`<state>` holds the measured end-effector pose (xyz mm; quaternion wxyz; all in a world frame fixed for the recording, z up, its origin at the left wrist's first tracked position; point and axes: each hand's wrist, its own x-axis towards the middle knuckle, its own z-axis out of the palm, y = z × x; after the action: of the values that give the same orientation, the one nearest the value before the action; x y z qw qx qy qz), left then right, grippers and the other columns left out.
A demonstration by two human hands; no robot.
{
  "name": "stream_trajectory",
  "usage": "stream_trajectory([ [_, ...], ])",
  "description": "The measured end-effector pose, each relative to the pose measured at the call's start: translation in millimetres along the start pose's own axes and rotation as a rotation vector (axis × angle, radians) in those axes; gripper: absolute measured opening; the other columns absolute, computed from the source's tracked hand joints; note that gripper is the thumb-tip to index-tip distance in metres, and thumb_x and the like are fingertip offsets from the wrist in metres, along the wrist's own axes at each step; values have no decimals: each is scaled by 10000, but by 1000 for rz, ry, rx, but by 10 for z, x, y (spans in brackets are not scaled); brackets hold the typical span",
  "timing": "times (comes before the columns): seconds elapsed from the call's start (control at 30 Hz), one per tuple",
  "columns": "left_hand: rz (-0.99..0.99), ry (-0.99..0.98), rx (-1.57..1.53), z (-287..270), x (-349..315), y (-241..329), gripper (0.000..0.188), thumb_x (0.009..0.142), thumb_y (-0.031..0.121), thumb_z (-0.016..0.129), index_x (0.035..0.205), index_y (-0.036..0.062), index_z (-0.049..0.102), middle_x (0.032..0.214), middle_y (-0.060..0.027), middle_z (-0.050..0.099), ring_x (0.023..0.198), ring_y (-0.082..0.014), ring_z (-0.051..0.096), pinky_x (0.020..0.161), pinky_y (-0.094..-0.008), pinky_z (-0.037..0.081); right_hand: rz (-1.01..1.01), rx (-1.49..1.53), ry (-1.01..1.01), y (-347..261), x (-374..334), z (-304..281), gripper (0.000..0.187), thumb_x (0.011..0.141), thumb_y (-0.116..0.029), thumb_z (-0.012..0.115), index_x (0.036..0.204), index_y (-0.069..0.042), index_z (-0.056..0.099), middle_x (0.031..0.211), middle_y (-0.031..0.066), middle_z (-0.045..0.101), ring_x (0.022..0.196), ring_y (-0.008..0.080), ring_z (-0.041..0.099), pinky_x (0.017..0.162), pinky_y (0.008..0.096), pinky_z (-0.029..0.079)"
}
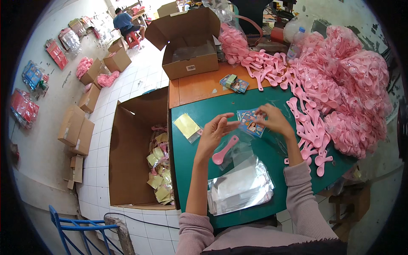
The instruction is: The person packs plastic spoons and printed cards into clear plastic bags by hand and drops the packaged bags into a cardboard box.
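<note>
My left hand [216, 129] hovers over the green tabletop with its fingers stretched toward the right, open and holding nothing that I can see. A small fanned stack of blue printed cards [251, 125] lies just past its fingertips. At the stack's right edge, the bent fingers of my right hand [274, 119] pinch a card. Below my hands a pink spoon [225, 150] rests on a clear plastic bag. Nearer me is a pile of clear plastic bags [242, 187]. To the left of my left hand lies a bagged yellow card [187, 126].
Loose pink spoons [312, 127] and bulging bags of spoons [357, 80] crowd the right side. Banded cards [234, 83] and an open carton [191, 63] sit at the back. Left of the table stands a deep box [136, 165] with packed bags. A person [123, 22] sits far off.
</note>
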<state>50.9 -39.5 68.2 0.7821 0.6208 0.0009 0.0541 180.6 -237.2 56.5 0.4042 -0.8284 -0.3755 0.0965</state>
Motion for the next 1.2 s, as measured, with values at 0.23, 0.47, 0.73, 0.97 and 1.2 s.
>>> stream_trajectory([
  [0.23, -104, 75, 477, -135, 20, -361, 432, 815, 281, 595, 1129, -4, 508, 1055, -160, 581, 972, -235, 577, 800, -317, 462, 217, -79, -57, 253, 41, 175, 351, 614, -196, 725, 870, -7, 575, 761, 134, 527, 730, 292, 531, 681, 353, 431],
  [0.47, -104, 31, 743, -249, 14, -440, 305, 741, 192, 650, 974, 2, 595, 968, -153, 584, 874, -239, 610, 755, -302, 474, -147, -324, 143, 141, 44, 44, 187, 721, -109, 600, 885, -23, 575, 751, 145, 512, 717, 296, 520, 660, 361, 423],
  [0.73, -280, -73, 287, -263, -8, -303, 270, 881, 146, 480, 1140, 79, 446, 929, -108, 633, 760, -111, 593, 614, -207, 454, -131, -112, 50, -188, 69, -41, 192, 775, -26, 521, 965, -30, 546, 808, 133, 575, 735, 255, 564, 676, 330, 440],
  [0.97, -260, -84, 141, -293, 26, -292, 272, 885, 165, 487, 1074, -30, 510, 938, -121, 627, 814, -147, 609, 709, -253, 497, -100, 164, 171, -488, 62, -29, 182, 762, -20, 555, 944, -24, 569, 814, 59, 603, 663, 116, 545, 597, 243, 433],
  [1.2, -220, -108, 86, -270, -11, -213, 267, 873, 136, 513, 1053, -60, 534, 946, -139, 615, 842, -175, 614, 756, -277, 512, -125, 126, 181, -584, 41, -27, 144, 765, 11, 532, 904, -1, 566, 822, 94, 583, 718, 150, 564, 648, 262, 445],
])
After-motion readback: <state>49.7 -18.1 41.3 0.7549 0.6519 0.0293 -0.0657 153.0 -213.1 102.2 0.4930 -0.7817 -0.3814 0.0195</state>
